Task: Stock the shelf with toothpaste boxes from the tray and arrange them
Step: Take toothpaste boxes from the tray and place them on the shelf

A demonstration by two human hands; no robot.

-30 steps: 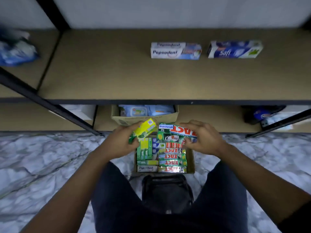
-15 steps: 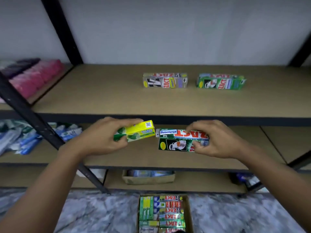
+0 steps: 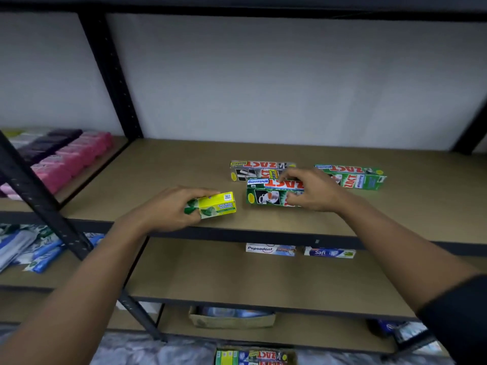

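Half the yellow box [image 3: 217,205] hides inside gripping left hand [image 3: 171,209]; right hand's [image 3: 313,192] clamped fingers [image 3: 291,177] cover green box's [image 3: 266,196] end.

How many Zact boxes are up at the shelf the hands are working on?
3: a silver box at the back, a green box at back right, and a second green box in the right hand. The hand could hide more.

Pink packs [image 3: 79,151] far left; blue packets [image 3: 39,255] beneath them; cardboard carton [image 3: 232,322]; marbled floor [image 3: 158,351]

Yellow-green box [image 3: 214,205], green-red ZACT box [image 3: 266,196] — packs [image 3: 79,156] seemingly pink.
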